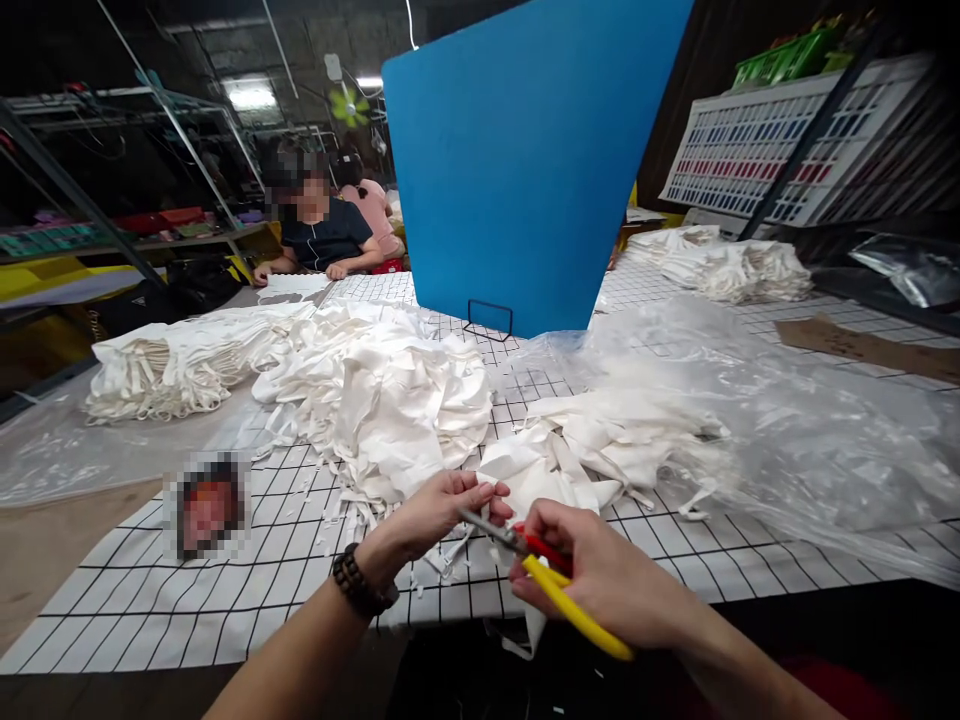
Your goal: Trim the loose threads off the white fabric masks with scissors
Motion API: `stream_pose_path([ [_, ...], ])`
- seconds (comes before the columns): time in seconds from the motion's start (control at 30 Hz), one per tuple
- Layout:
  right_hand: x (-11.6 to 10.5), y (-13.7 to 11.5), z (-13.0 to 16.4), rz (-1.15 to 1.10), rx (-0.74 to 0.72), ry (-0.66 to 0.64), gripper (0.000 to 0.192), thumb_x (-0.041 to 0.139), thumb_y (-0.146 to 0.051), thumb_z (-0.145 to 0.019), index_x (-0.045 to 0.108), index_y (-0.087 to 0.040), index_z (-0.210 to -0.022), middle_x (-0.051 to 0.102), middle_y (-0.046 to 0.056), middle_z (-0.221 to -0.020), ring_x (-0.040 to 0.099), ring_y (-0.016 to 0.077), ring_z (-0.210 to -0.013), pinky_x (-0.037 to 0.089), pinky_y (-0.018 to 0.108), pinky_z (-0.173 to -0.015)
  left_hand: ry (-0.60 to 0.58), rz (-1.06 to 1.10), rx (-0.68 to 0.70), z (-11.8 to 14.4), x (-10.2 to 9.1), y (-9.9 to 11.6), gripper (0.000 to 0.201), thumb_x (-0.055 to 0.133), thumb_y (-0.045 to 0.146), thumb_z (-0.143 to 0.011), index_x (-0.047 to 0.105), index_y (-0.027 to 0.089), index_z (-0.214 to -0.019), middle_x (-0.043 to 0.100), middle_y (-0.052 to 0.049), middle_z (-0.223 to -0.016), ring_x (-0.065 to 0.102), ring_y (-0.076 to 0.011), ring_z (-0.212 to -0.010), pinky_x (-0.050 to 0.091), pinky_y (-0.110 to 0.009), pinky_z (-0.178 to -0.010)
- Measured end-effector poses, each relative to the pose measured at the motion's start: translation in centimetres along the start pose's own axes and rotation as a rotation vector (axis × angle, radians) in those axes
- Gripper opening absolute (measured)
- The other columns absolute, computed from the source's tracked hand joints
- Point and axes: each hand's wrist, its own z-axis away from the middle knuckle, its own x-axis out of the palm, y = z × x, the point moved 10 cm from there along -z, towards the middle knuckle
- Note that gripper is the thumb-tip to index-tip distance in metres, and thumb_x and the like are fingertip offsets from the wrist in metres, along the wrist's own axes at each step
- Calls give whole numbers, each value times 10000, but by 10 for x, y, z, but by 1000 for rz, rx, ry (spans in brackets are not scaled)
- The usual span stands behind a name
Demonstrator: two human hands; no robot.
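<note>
I see a big blue board (525, 150) standing at the far edge of the checked table (247, 580). The room is dark, with ceiling lights (251, 97) and metal shelves (112, 210) on the left.

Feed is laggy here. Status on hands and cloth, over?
Left hand pinching white cloth. Right hand holding snips at the cloth. Loose scraps beside.

White cloth piece (525, 480) pinched, draped over table edge; yellow-handled snips (555, 585) at its edge.

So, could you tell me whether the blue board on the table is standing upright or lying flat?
Upright: the blue board stands on edge in a wire stand.
</note>
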Motion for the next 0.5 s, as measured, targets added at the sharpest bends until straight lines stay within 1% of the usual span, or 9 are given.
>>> stream_pose_path([
  [0.03, -7, 6, 1, -79, 25, 37, 231, 699, -338, -799, 503, -220, -826, 648, -5, -782, 586, 152, -673, 433, 236, -557, 10, 63, 41, 2, 1, 3, 384, 726, 423, -781, 696, 100, -986, 710, -100, -916, 636, -156, -767, 472, -263, -737],
  [0.1, -29, 16, -3, -189, 6, 206, 257, 697, -376, -816, 495, -222, -855, 673, 20, -870, 621, 170, -751, 485, 265, -631, 20, 128, 100, 6, 6, 6, 336, 743, 365, -784, 703, 95, -982, 702, -101, -950, 634, -157, -853, 457, -266, -830],
  [0.17, -44, 21, -11, -257, -67, 364, 289, 722, -381, -800, 496, -227, -896, 672, 45, -1007, 638, 192, -873, 512, 295, -726, 30, 181, 125, 9, 11, 8, 320, 742, 332, -793, 698, 101, -1010, 694, -75, -887, 629, -134, -815, 455, -251, -818],
  [0.2, -44, 23, -17, -293, -101, 390, 323, 748, -380, -776, 496, -231, -914, 662, 52, -1064, 638, 203, -927, 519, 309, -765, 34, 212, 124, 10, 13, 8, 328, 740, 332, -795, 691, 106, -1028, 686, -59, -838, 625, -118, -760, 461, -240, -779],
  [0.23, -39, 26, -25, -338, -126, 376, 364, 775, -379, -747, 493, -234, -924, 652, 55, -1097, 638, 212, -961, 524, 321, -794, 34, 237, 119, 11, 15, 7, 330, 740, 337, -794, 689, 104, -1022, 676, -47, -791, 615, -104, -697, 463, -227, -725],
  [0.3, -23, 31, -39, -425, -151, 310, 402, 791, -397, -724, 482, -235, -924, 657, 55, -1063, 652, 217, -933, 542, 340, -786, 32, 250, 107, 13, 19, 7, 314, 733, 362, -793, 692, 87, -938, 658, -40, -734, 581, -77, -588, 448, -201, -615],
  [0.37, -15, 38, -48, -461, -155, 315, 389, 771, -420, -736, 475, -232, -905, 669, 49, -964, 665, 210, -832, 555, 347, -725, 29, 225, 98, 16, 22, 8, 326, 715, 398, -800, 688, 82, -879, 647, -40, -706, 563, -69, -531, 436, -191, -549],
  [0.43, -23, 46, -49, -452, -160, 426, 387, 764, -428, -720, 475, -230, -885, 672, 48, -907, 660, 207, -742, 551, 343, -655, 7, 186, 98, 19, 26, 10, 360, 689, 439, -808, 688, 88, -886, 631, -34, -681, 558, -72, -501, 441, -189, -511],
  [0.5, -43, 50, -43, -412, -168, 576, 402, 780, -415, -667, 481, -232, -865, 678, 61, -916, 653, 213, -706, 542, 342, -611, 21, 134, 134, 22, 28, 16, 400, 676, 486, -800, 702, 94, -878, 612, -34, -697, 540, -65, -476, 443, -185, -471],
])
